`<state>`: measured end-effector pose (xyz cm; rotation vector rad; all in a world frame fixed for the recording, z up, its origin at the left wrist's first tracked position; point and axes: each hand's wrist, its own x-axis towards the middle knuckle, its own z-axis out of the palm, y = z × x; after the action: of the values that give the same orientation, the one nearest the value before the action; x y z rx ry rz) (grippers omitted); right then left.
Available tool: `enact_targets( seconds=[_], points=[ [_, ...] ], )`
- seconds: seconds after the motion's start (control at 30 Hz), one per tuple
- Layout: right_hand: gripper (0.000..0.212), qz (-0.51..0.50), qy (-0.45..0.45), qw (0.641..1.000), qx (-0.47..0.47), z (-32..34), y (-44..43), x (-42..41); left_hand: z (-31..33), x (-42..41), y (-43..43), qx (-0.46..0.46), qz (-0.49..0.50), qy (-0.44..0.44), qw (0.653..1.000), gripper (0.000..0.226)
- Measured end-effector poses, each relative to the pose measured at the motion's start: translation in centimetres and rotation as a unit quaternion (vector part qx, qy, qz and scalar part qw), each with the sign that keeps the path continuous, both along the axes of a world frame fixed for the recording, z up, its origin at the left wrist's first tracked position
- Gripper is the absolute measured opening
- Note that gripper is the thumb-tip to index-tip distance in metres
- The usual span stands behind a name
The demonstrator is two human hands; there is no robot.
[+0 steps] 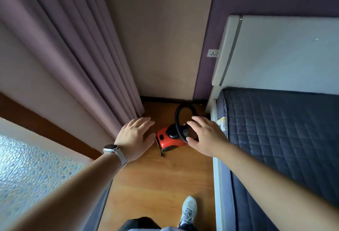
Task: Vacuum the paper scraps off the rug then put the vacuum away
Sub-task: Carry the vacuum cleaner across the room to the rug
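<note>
Holds left hand (134, 136) and right hand (208, 135) spread, empty, over wooden floor (156, 184); red vacuum (166, 140) between them, curtain (82, 47) beside the left, bed (284, 129) beside the right.

A bedroom in a home. A bed with a dark quilted mattress (286, 129) and a pale padded headboard (275, 52) stands along the right. Mauve floor-length curtains (60, 47) hang on the left. A narrow strip of wood-look floor (156, 184) runs between them to a purple wall with a socket (212, 53).
</note>
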<state>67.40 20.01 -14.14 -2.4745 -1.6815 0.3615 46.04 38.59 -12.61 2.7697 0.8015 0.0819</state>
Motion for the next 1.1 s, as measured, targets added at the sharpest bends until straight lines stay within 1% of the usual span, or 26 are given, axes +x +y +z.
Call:
enact_targets(
  seconds=[0.07,0.2,0.37,0.47,0.6,0.67,0.77,0.87,0.97,1.1],
  points=[
    [0.073,-0.011,0.014,1.000,0.003,-0.8,0.7,1.2,-0.5,1.2,0.7,-0.003,-0.005,0.005,1.000,0.060],
    [0.067,-0.032,0.031,0.999,0.012,-2.7,3.0,3.7,-2.2,4.0,4.2,-0.019,0.001,0.023,1.000,0.059],
    [0.061,-0.074,0.046,0.996,-0.020,-4.6,6.2,5.4,-5.0,7.5,9.1,-0.051,0.006,0.054,0.997,0.051],
    [0.060,-0.109,0.049,0.992,-0.040,-5.5,7.8,6.2,-6.7,9.4,11.7,-0.080,0.000,0.048,0.996,0.048],
    [0.059,-0.146,0.044,0.987,-0.058,-7.6,10.2,8.5,-10.9,12.8,15.4,-0.113,-0.031,0.037,0.992,0.046],
    [0.058,-0.157,0.054,0.984,-0.065,-9.5,11.3,9.5,-13.7,14.5,16.6,-0.136,-0.033,0.048,0.989,0.045],
    [0.058,-0.162,0.074,0.981,-0.075,-13.1,12.7,10.5,-18.2,16.3,17.2,-0.170,-0.021,0.055,0.984,0.045],
    [0.057,-0.157,0.089,0.980,-0.078,-17.8,13.9,11.4,-23.5,17.9,17.1,-0.182,-0.027,0.067,0.981,0.050],
    [0.053,-0.142,0.110,0.980,-0.086,-24.5,14.9,12.3,-30.2,19.4,16.8,-0.187,-0.027,0.069,0.980,0.049],
    [0.050,-0.126,0.122,0.980,-0.090,-35.8,15.3,13.6,-40.4,21.1,16.3,-0.180,-0.019,0.054,0.982,0.044]
  ],
)
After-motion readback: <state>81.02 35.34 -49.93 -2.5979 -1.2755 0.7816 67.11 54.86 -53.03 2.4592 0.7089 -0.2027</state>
